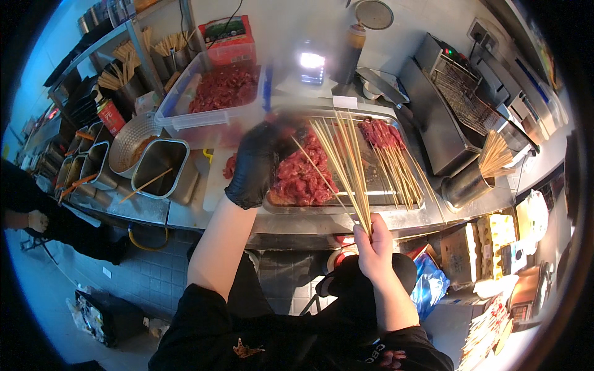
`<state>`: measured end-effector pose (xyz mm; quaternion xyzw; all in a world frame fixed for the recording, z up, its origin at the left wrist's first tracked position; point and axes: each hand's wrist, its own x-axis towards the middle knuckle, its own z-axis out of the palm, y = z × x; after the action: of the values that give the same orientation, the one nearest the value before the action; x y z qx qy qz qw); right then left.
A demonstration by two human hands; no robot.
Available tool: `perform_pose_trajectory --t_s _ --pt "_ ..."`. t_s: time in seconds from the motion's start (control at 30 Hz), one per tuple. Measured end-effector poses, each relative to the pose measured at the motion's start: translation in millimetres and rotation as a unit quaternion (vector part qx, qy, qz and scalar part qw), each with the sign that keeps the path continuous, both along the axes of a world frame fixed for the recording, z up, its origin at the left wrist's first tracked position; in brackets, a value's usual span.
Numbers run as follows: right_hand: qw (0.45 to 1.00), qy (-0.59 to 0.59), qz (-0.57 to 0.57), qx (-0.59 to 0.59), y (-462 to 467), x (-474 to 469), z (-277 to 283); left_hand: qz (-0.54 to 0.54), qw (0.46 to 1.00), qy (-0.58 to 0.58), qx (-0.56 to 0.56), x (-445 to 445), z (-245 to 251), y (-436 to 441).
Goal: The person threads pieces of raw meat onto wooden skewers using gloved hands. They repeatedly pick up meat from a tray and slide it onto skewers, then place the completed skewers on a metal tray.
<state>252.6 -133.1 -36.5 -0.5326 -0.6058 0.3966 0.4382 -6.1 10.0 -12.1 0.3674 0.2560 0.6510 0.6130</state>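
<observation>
My left hand (254, 164), in a black glove, is at the left edge of a steel tray (274, 209), over a heap of raw red meat pieces (304, 178). Its fingers are blurred, so whether they hold meat cannot be told. My bare right hand (375, 246) grips a fanned bundle of bamboo skewers (348, 171) by the lower ends, in front of the tray. One skewer (320, 175) slants apart from the bundle towards my left hand. Skewers threaded with meat (383, 134) lie side by side at the tray's right, their bare ends towards me.
Behind on the left stands a plastic tub (204, 121) of raw meat. Nearer are a perforated bowl (121, 150) and a steel container (183, 178). A lit phone (312, 69), a knife (383, 86), a steel appliance (436, 125) and a skewer holder (464, 190) surround the tray. Another person (60, 218) stands left.
</observation>
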Motion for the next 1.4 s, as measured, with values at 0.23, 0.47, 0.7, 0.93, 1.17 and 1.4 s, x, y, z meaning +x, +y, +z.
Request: perform_pose_trajectory --t_s 0.23,0.47,0.7,0.93,1.17,1.4 --pt "1.000 -0.028 -0.011 0.010 2 -4 4 0.021 1.000 0.012 0.002 8 17 -12" --pt "0.998 -0.021 -0.007 0.062 4 -9 -7 -0.011 1.000 -0.011 -0.016 4 17 -10" --pt "0.997 -0.018 -0.006 0.074 7 -8 -9 -0.003 0.998 -0.059 -0.006 6 9 -6" --pt "0.997 -0.024 -0.002 0.075 7 -8 -9 -0.014 0.999 -0.041 -0.029 5 11 -7" --pt "0.997 -0.014 -0.008 0.072 7 -9 -12 -0.057 0.996 -0.047 -0.047 5 9 -7" --pt "0.998 -0.005 -0.013 0.069 5 -11 -14 -0.080 0.996 -0.038 -0.031 20 -1 -11"
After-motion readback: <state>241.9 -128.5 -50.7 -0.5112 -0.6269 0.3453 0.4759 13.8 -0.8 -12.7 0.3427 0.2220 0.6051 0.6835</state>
